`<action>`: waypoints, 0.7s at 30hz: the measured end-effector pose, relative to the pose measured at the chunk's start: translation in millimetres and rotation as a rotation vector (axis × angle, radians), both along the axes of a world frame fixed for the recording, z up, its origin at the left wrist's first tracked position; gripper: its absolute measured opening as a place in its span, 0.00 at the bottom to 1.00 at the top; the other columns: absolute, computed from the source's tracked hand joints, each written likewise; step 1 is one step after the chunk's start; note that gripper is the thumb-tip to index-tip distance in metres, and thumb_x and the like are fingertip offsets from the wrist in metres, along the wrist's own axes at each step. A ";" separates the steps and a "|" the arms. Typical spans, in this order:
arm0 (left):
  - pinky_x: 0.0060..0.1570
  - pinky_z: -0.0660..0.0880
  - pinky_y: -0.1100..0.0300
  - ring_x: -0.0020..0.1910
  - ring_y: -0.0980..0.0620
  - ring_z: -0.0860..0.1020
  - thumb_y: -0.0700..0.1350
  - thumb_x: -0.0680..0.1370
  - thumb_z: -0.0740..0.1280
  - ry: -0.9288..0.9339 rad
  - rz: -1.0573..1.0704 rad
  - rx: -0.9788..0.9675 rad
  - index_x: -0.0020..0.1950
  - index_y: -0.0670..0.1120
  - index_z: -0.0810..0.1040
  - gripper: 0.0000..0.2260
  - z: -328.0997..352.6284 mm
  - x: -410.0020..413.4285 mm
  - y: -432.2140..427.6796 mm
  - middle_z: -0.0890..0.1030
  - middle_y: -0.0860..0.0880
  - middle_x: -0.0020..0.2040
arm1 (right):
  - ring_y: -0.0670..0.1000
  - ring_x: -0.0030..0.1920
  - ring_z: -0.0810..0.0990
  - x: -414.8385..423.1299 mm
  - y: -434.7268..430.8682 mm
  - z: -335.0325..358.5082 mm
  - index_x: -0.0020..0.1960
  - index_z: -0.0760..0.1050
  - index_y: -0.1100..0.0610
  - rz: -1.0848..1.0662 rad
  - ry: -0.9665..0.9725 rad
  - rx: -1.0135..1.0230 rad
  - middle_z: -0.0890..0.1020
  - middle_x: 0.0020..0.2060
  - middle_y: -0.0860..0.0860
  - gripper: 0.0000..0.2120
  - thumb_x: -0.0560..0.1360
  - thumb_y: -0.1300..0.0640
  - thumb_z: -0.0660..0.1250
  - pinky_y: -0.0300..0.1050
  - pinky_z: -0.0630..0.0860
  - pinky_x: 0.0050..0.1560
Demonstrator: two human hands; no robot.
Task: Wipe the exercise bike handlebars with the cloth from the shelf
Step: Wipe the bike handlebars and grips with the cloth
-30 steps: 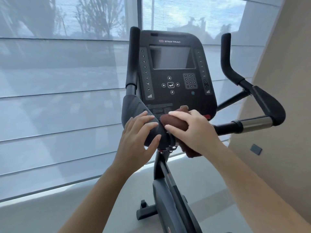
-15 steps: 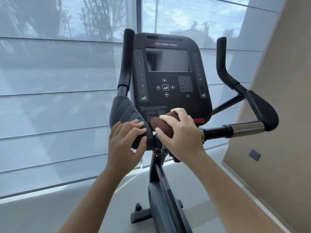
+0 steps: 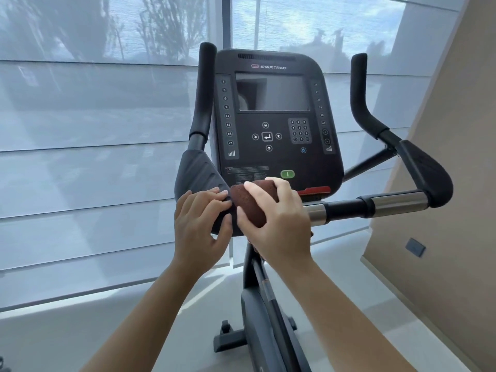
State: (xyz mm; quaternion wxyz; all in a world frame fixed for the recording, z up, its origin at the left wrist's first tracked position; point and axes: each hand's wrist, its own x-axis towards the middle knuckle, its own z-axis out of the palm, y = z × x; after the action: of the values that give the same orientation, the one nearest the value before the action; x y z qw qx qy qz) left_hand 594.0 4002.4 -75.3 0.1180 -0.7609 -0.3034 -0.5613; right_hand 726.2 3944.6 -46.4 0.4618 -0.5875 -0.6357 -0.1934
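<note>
A black exercise bike stands in front of me, its handlebars [image 3: 386, 204] running across below the console [image 3: 273, 124]. My right hand [image 3: 276, 218] presses a dark brown cloth [image 3: 248, 201] onto the middle of the bar, fingers wrapped over it. My left hand [image 3: 200, 224] rests on the left padded elbow rest [image 3: 197, 173], fingertips touching the pad beside the cloth. The bar under the cloth is hidden. Two upright black grips [image 3: 204, 89] rise on either side of the console.
The right elbow pad [image 3: 426, 175] and a chrome bar section [image 3: 397, 201] stick out toward a beige wall [image 3: 456, 183]. A blind-covered window [image 3: 94, 130] fills the back. The bike frame [image 3: 260, 312] runs down to the pale floor.
The view has tilted up, so the bike sits lower in frame. My right hand has slid the cloth slightly left along the bar, closer to my left hand. A green console button now shows.
</note>
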 end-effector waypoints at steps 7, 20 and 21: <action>0.53 0.68 0.53 0.53 0.49 0.76 0.42 0.74 0.61 0.021 -0.045 0.034 0.43 0.39 0.81 0.10 -0.9 -4.0 3.5 0.82 0.44 0.46 | 0.55 0.47 0.78 63.0 5.6 25.3 0.55 0.78 0.45 -0.110 0.070 -0.271 0.77 0.47 0.52 0.16 0.68 0.45 0.65 0.49 0.74 0.48; 0.52 0.69 0.51 0.49 0.47 0.78 0.42 0.74 0.61 -0.004 -0.027 0.135 0.41 0.39 0.81 0.10 -3.6 -0.9 8.9 0.82 0.44 0.44 | 0.56 0.47 0.79 21.8 8.8 -27.7 0.55 0.79 0.56 -0.124 0.012 0.325 0.79 0.49 0.58 0.16 0.70 0.50 0.66 0.53 0.79 0.46; 0.51 0.69 0.51 0.48 0.46 0.78 0.42 0.74 0.61 -0.002 -0.026 0.138 0.41 0.39 0.81 0.10 -4.5 -0.7 8.8 0.82 0.44 0.44 | 0.57 0.49 0.78 33.1 9.0 -34.3 0.55 0.79 0.58 -0.158 0.041 0.382 0.79 0.50 0.60 0.16 0.70 0.52 0.66 0.54 0.79 0.47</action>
State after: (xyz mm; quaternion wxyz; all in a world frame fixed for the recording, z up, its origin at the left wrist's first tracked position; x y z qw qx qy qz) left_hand 593.4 4011.2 -79.9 0.1624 -0.7542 -0.2545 -0.5832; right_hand 759.3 3953.7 -80.7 0.5612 -0.5412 -0.5298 -0.3339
